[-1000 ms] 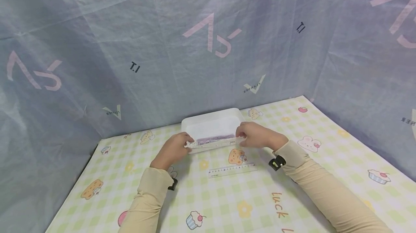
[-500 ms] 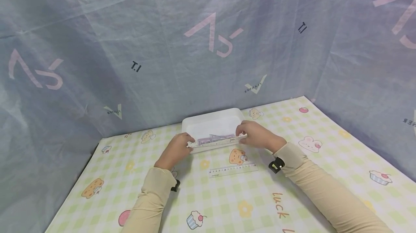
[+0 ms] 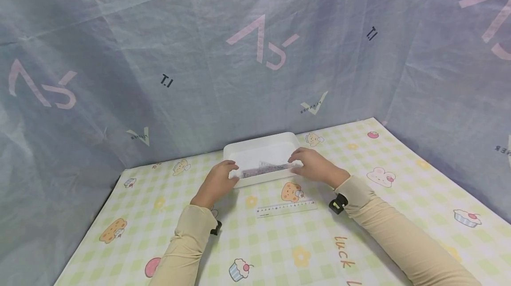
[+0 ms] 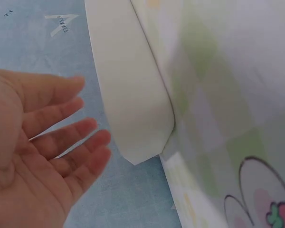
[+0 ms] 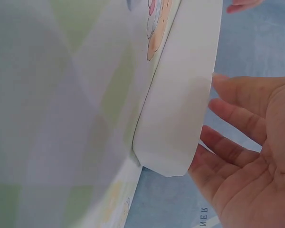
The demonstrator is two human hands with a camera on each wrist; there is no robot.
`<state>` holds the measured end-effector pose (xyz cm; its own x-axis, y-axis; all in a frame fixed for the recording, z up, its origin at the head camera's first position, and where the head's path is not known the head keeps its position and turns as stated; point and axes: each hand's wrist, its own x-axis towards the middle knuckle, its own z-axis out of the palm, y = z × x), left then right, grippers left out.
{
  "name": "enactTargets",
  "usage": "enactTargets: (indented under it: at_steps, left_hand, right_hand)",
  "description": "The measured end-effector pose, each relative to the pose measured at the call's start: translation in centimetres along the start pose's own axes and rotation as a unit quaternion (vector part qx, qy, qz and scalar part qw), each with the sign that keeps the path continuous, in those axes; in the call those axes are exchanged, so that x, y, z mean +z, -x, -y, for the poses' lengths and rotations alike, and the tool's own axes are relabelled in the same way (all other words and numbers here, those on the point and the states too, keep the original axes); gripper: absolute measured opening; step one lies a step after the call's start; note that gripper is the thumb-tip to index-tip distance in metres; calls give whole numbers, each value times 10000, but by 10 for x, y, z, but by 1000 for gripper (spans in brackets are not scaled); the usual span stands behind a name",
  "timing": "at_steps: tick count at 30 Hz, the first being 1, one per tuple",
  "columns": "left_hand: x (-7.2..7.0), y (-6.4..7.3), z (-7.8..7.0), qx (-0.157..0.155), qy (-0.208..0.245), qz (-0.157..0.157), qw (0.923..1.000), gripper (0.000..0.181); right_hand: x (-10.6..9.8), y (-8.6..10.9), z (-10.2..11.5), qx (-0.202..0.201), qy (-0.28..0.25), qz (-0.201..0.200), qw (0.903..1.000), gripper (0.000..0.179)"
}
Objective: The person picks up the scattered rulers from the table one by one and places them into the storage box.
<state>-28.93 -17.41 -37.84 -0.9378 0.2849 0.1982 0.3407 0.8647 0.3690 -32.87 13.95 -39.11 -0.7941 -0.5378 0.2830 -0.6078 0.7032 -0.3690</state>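
A white rectangular tray (image 3: 261, 147) stands near the back of the table. Along the inside of its front wall lies a purplish-grey, see-through item with dark markings (image 3: 259, 171); a clear triangular piece like a set square (image 3: 266, 164) shows at it. My left hand (image 3: 218, 182) is at the tray's front left corner, its fingers (image 4: 61, 135) loosely extended and holding nothing. At the front right corner is my right hand (image 3: 315, 167), fingers (image 5: 232, 149) relaxed and spread by the tray's rim. Whether they touch the rim I cannot tell.
A clear ruler (image 3: 286, 207) lies on the checked tablecloth (image 3: 191, 250) in front of the tray. Close behind the tray hangs a grey-blue curtain (image 3: 199, 55), which also encloses both sides.
Earlier both hands pinched the ends of a see-through, marked item at the tray's front edge. Now it lies lower inside the tray, and the fingers have let go and spread.
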Motion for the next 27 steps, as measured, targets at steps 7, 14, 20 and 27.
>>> enactTargets:
  at_steps: [7,14,20,27]
  left_hand:
    - [0,2,-1,-151,-188,176,9996,47]
    - [-3,4,-3,-102,-288,118,9995,49]
    - [-3,5,-2,-1,-370,-10,9993,47]
    - [-4,5,0,64,-320,-143,9994,40]
  right_hand:
    - [-1,0,1,57,-81,133,9999,30]
    - [-2,1,2,137,-145,208,9996,31]
    - [-2,1,3,158,-189,230,9994,31]
    - [-5,1,5,33,-162,190,9997,30]
